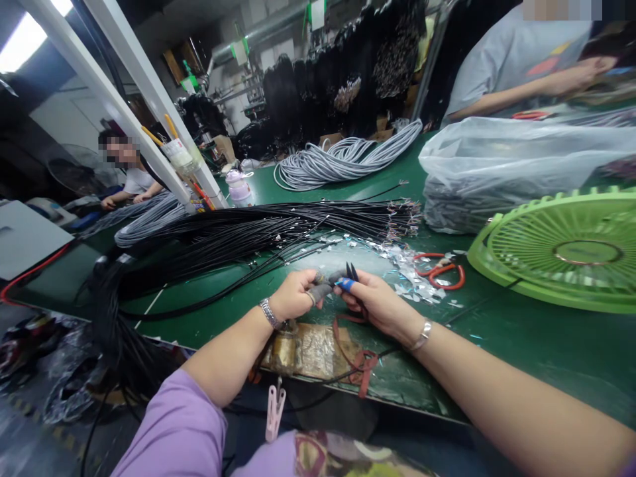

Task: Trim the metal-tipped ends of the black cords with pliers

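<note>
Starting at far left, seeing a co-worker [135,184] beside a hank of grey cable [154,222]. Finding next the bundle of black cables [223,248], spilling over the near-left edge of the green tabletop [183,324] and running rightward just beyond both hands. Passing a lilac bottle [239,191] behind it, then a pink clothes peg [275,411] below a brass-coloured cylinder [285,350].

Reaching the left hand [298,296], bending its grey-covered fingertips [319,292] inward to meet the right hand [372,298]; being unable to tell the thing pinched there, if any. Gripping in the right hand a tool with two dark tips [352,271], pointing upward beside a blue finger wrap [346,284].

Following the bundle's long axis left to right, roughly crosswise to the forearms, and finding its stripped ends [405,220] beyond the hands and rightward, nearer the right one.

Continuing past silvery scraps [420,281] to red scissor handles [450,275], then ending with a translucent plastic bag [487,142], a green fan [571,255] and another co-worker [511,63] behind.
</note>
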{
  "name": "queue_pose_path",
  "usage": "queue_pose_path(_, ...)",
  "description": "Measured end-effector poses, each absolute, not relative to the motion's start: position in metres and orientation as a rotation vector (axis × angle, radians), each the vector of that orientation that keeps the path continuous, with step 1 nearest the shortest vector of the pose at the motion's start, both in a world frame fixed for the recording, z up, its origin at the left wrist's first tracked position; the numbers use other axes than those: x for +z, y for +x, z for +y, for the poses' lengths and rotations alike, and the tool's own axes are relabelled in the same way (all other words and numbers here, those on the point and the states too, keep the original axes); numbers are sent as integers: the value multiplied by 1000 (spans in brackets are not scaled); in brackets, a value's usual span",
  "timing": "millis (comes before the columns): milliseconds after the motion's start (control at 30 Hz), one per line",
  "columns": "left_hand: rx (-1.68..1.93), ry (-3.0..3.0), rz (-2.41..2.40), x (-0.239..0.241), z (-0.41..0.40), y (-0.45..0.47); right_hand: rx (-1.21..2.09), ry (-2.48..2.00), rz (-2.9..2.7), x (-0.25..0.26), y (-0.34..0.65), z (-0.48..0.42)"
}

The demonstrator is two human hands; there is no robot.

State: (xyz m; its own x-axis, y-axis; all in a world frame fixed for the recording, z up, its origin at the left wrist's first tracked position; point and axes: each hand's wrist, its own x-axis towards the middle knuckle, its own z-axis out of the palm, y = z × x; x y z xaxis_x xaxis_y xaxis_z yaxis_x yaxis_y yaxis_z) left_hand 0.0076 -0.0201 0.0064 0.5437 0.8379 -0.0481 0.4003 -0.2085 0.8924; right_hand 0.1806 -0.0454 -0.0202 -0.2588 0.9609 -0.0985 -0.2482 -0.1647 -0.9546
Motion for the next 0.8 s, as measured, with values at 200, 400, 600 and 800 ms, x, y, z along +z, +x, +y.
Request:
queue_pose_path(200,595,2326,1063,12,-29,7,1050,-1138,-1600,-20,187,-45)
queue_pose_path(400,606,2316,1108,8,-30,13,446,-1324,-1827,-20,190,-47)
queue_pose_path(600,747,1731,1159,3,-22,16,315,-1346,-1788,-22,198,-43)
queue_pose_path(800,798,1617,1156,5,-20,16,232,-1370,-2046,-20,195,-50)
